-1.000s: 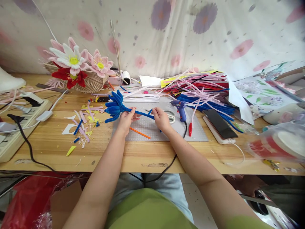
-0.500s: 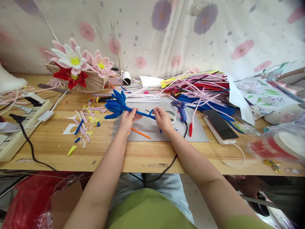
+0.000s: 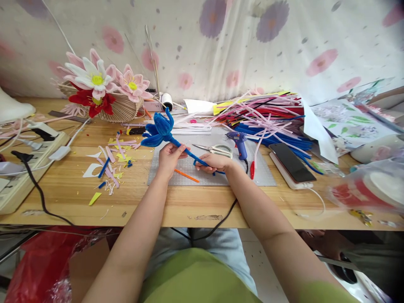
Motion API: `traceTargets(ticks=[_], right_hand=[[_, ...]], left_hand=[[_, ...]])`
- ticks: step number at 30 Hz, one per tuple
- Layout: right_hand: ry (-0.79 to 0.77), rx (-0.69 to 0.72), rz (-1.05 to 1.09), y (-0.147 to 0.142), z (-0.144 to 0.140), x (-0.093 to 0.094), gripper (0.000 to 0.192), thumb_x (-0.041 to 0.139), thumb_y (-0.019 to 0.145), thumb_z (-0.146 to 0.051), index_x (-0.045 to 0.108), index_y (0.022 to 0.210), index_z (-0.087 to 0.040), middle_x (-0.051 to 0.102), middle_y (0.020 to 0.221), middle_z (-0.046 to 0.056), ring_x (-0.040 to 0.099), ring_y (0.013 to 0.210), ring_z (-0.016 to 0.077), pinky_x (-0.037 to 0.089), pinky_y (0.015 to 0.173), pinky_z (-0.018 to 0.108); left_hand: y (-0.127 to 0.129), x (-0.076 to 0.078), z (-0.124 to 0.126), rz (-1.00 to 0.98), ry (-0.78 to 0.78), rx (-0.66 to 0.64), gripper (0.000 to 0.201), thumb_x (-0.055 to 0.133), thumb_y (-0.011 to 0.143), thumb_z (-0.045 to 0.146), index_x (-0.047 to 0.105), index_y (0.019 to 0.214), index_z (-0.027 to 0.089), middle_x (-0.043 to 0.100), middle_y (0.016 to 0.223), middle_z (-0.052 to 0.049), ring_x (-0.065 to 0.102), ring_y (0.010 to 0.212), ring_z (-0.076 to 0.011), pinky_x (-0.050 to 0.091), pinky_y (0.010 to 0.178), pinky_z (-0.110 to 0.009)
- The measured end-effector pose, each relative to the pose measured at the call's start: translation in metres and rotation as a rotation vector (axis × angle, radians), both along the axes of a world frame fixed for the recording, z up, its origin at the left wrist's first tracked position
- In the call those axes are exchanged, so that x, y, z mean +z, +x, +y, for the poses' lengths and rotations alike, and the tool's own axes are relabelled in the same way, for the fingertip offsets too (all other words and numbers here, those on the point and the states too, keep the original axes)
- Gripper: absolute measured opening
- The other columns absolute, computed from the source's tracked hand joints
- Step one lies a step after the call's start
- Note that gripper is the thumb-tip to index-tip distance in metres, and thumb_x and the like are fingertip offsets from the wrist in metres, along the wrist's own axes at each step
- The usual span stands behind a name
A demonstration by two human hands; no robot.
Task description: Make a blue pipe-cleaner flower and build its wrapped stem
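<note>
A blue pipe-cleaner flower [image 3: 161,127] is held over the grey cutting mat [image 3: 255,174], its bloom up and to the left and its stem slanting down to the right. My left hand [image 3: 172,158] is closed around the stem just below the bloom. Farther down, my right hand [image 3: 212,163] pinches the lower stem and a blue pipe cleaner [image 3: 198,161] that loops around it. The fingers hide part of that strand. Behind my right hand lie scissors [image 3: 222,150], and a purple glue gun [image 3: 239,143] rests to their right.
Cut scraps [image 3: 110,168] lie on the left. Pipe cleaners [image 3: 268,118] are heaped at the back right, near a phone [image 3: 293,162]. Finished flowers [image 3: 97,80] stand at the back left by a power strip [image 3: 31,168]. A bagged cup [image 3: 362,189] is at the right.
The flower has tilted, bloom higher and lower stem down. My right hand has moved down and turned over, uncovering more of the scissors.
</note>
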State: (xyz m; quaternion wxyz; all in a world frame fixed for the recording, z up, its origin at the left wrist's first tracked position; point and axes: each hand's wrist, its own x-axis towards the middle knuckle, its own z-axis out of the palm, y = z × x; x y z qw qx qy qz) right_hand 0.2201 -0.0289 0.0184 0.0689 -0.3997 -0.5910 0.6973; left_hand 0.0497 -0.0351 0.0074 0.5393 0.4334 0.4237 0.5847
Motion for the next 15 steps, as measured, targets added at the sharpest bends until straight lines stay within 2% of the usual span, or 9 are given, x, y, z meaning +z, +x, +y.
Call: traceTargets(ticks=[6,11,15], right_hand=[[-0.144,0.027,0.113,0.003,0.006,-0.007,0.018,0.044,0.083,-0.025,0.046,0.07,-0.014,0.034,0.034,-0.009,0.022,0.027,0.0024,0.016,0.027,0.012],[-0.156,0.031,0.122,0.005,0.009,-0.012,0.017,0.044,0.083,-0.025,0.046,0.069,-0.016,0.032,0.034,-0.01,0.021,0.027,0.0023,0.016,0.027,0.012],[-0.147,0.016,0.123,0.005,0.01,-0.014,0.017,0.042,0.082,-0.024,0.046,0.067,-0.017,0.031,0.034,-0.009,0.02,0.028,0.0025,0.016,0.026,0.011]], left_hand=[[0.001,0.002,-0.002,0.0,-0.016,-0.074,0.035,0.069,0.061,0.039,0.054,0.08,0.014,0.069,0.074,-0.007,0.066,0.074,-0.0195,0.053,0.062,-0.031],[0.003,0.004,-0.008,0.042,-0.037,-0.27,0.044,0.076,0.052,0.025,0.052,0.087,0.014,0.069,0.082,-0.007,0.066,0.074,-0.0174,0.052,0.065,-0.03],[0.005,0.0,-0.009,0.099,-0.041,-0.403,0.048,0.077,0.049,0.018,0.051,0.09,0.016,0.069,0.082,-0.004,0.065,0.064,-0.0155,0.051,0.067,-0.032]])
